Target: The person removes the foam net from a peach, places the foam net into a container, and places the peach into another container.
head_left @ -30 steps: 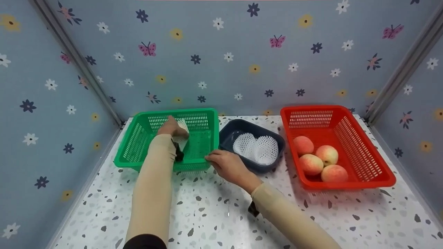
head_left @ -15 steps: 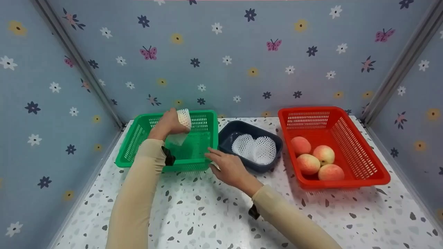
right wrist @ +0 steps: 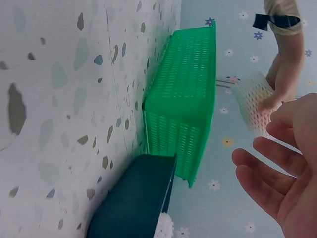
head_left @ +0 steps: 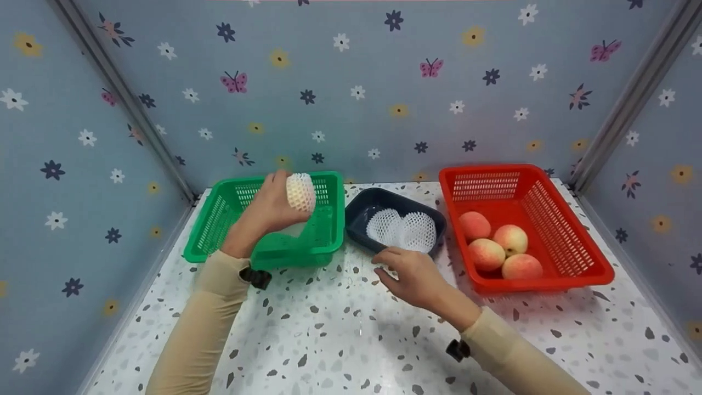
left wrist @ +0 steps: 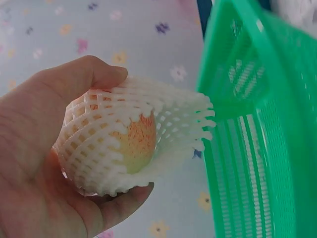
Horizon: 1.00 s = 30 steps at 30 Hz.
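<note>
My left hand (head_left: 267, 207) grips a peach (left wrist: 141, 141) wrapped in a white foam net sleeve (head_left: 301, 192), raised over the green basket (head_left: 339, 219). In the left wrist view, thumb and fingers curl round the sleeve, and its loose end flares open beyond the bare part of the peach. Nothing is held by my right hand (head_left: 415, 278), which hovers with loosely bent fingers by the front rim of the dark blue basin (head_left: 359, 218). White foam net sleeves (head_left: 419, 233) lie in that basin.
On the right stands a red basket (head_left: 529, 216) with several bare peaches (head_left: 511, 240) on its left side. Floral panels (head_left: 351, 109) enclose the speckled table (head_left: 329, 340) at the back and both sides.
My left hand has lifted the sleeved peach up out of the green basket and shifted slightly right. My right hand has left the basket's front corner and moved right, toward the basin.
</note>
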### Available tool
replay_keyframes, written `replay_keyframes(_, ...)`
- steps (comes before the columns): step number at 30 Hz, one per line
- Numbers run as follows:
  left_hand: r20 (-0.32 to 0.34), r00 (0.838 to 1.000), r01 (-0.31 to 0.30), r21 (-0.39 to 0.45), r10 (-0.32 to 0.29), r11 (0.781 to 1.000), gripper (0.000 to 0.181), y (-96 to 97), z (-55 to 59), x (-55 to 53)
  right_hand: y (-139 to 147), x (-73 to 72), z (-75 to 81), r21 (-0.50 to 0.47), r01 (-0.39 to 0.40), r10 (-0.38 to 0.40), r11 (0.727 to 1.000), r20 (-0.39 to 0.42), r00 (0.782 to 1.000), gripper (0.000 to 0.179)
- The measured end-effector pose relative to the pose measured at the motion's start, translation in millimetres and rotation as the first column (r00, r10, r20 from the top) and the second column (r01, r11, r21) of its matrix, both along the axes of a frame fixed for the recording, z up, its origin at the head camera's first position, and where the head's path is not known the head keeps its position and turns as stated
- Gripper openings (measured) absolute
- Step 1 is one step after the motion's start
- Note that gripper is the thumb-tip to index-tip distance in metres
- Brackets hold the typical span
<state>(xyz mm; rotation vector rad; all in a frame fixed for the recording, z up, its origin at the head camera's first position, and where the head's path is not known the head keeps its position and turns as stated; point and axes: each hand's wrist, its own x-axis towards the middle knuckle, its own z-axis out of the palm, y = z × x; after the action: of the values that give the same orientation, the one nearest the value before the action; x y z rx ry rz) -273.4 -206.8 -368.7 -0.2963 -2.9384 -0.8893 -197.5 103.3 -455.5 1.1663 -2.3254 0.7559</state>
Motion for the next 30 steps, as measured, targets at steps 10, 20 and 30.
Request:
replay_keyframes(10,-0.189,0.981,0.061,0.088,-0.043,0.994,0.097,35.5,-11.2,51.5,49,21.3,3.7,-0.022,0.014,-0.012,1.000,0.085,0.996,0.010)
replay_keyframes(20,-0.272,0.959,0.149,0.256,-0.077,0.955,0.103,76.7,-42.6,83.0,74,26.1,5.8,-0.022,0.045,-0.042,0.999,0.126,0.991,0.012)
replay_keyframes(30,-0.266,0.953,0.218,0.281,-0.143,0.935,0.095,108.1,-83.8,90.6,91,28.2,-0.5,-0.031,0.059,-0.054,0.998,0.149,0.987,0.015)
